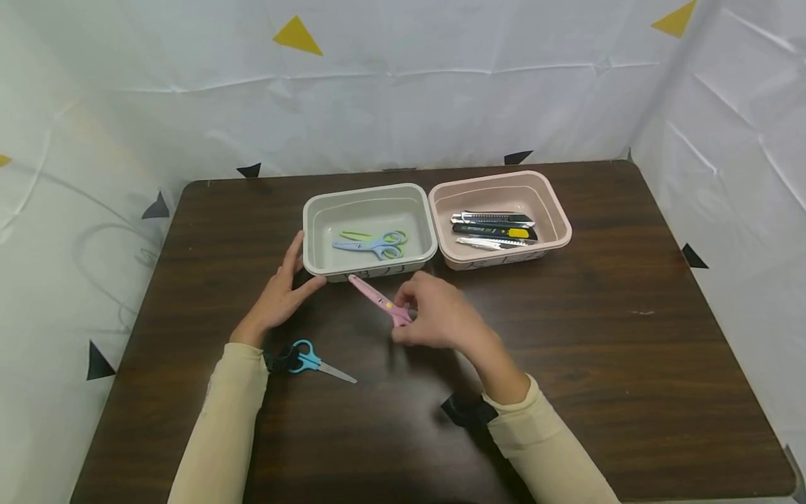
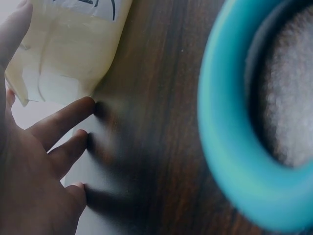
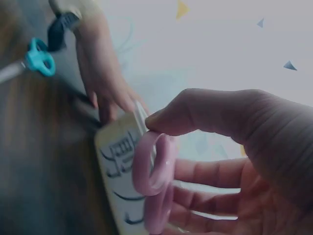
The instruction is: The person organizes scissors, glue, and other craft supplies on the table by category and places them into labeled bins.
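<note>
Between the thumb and fingers of my right hand (image 1: 441, 315) a pair of pink scissors (image 1: 376, 297) is pinched by the handles, its blades toward the front rim of the pale grey-green bin (image 1: 370, 270). The pink handle loops (image 3: 146, 171) show close up in the right wrist view. My left hand (image 1: 277, 299) rests at the bin's front left corner with fingers spread. Inside that bin lie blue scissors (image 1: 364, 245) and, partly under them, green scissors (image 1: 403, 235). Teal scissors (image 1: 310, 360) lie on the table beside my left wrist.
A pale pink bin (image 1: 504, 258) stands against the grey-green bin's right side, holding several utility knives (image 1: 494, 229). Both sit on a dark wooden table (image 1: 630, 336). White sheeting (image 1: 441, 112) surrounds the table's back and sides.
</note>
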The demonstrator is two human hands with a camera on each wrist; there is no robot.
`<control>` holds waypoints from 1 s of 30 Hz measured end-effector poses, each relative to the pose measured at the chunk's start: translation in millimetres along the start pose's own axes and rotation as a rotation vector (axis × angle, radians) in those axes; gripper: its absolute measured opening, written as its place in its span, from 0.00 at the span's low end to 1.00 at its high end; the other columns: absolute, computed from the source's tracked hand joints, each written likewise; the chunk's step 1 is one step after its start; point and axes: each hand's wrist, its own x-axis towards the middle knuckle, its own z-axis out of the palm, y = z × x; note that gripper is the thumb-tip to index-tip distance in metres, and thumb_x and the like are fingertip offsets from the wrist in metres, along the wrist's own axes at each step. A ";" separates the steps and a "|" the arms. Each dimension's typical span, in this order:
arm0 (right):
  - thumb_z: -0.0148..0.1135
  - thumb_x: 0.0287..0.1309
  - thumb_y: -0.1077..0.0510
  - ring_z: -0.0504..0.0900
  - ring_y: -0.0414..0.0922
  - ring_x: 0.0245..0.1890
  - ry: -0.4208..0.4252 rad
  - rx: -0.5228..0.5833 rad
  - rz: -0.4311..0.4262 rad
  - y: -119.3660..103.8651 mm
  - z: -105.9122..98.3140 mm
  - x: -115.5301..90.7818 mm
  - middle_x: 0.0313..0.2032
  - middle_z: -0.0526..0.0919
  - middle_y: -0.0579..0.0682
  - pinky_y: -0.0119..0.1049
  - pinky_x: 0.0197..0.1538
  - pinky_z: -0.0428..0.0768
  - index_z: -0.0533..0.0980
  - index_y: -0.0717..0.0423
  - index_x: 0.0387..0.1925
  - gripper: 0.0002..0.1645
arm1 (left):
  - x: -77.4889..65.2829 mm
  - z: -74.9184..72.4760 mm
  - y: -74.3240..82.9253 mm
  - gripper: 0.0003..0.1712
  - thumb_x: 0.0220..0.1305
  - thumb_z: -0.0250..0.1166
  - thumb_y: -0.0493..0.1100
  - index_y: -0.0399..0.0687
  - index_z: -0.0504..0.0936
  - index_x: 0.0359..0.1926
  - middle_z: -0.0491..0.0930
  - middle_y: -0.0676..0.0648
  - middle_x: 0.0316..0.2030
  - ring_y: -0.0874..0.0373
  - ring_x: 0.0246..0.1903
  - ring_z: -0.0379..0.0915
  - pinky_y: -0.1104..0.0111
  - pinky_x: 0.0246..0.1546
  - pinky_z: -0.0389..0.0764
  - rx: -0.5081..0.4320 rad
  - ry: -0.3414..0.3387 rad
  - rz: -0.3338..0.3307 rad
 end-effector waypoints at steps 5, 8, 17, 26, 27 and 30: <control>0.73 0.36 0.52 0.72 0.42 0.30 0.096 -0.044 -0.010 3.0 -21.8 20.4 0.32 0.77 0.45 0.36 0.32 0.71 0.80 0.47 0.25 0.10 | -0.6 -0.7 1.9 0.52 0.67 0.62 0.60 0.87 0.32 0.74 0.46 0.53 0.77 0.47 0.72 0.52 0.34 0.65 0.36 -0.003 -0.002 -0.012; 0.71 0.38 0.53 0.73 0.43 0.28 0.137 -0.051 -0.002 3.5 -28.0 33.4 0.32 0.76 0.44 0.36 0.28 0.70 0.81 0.48 0.22 0.07 | -0.7 -0.9 2.9 0.52 0.67 0.62 0.60 0.85 0.32 0.74 0.45 0.54 0.77 0.47 0.72 0.52 0.34 0.65 0.36 -0.004 -0.002 -0.012; 0.68 0.40 0.53 0.71 0.45 0.28 0.225 -0.162 -0.075 2.7 -40.1 68.4 0.33 0.77 0.47 0.39 0.29 0.69 0.83 0.49 0.27 0.08 | 0.5 -0.4 1.1 0.52 0.67 0.62 0.59 0.79 0.33 0.76 0.48 0.53 0.76 0.49 0.72 0.52 0.32 0.64 0.38 -0.022 0.000 -0.020; 0.64 0.42 0.55 0.70 0.44 0.33 0.144 -0.286 -0.111 10.1 -41.6 104.0 0.34 0.74 0.46 0.39 0.30 0.70 0.84 0.50 0.31 0.10 | 0.1 -0.5 1.4 0.52 0.67 0.62 0.59 0.83 0.32 0.75 0.48 0.51 0.76 0.49 0.72 0.52 0.31 0.63 0.40 -0.024 -0.008 -0.020; 0.64 0.43 0.55 0.70 0.44 0.33 0.132 -0.297 -0.117 11.8 -40.2 107.6 0.34 0.74 0.46 0.39 0.31 0.71 0.84 0.50 0.32 0.10 | 0.4 -0.3 1.5 0.52 0.67 0.62 0.59 0.84 0.32 0.75 0.48 0.52 0.76 0.49 0.72 0.52 0.31 0.63 0.40 -0.025 -0.006 -0.021; 0.64 0.44 0.55 0.71 0.43 0.35 0.096 -0.339 -0.120 17.1 -34.7 117.5 0.34 0.74 0.45 0.39 0.33 0.73 0.84 0.50 0.31 0.10 | 0.6 0.0 1.9 0.52 0.67 0.62 0.59 0.84 0.32 0.75 0.48 0.51 0.76 0.48 0.72 0.52 0.32 0.64 0.39 -0.024 -0.003 -0.023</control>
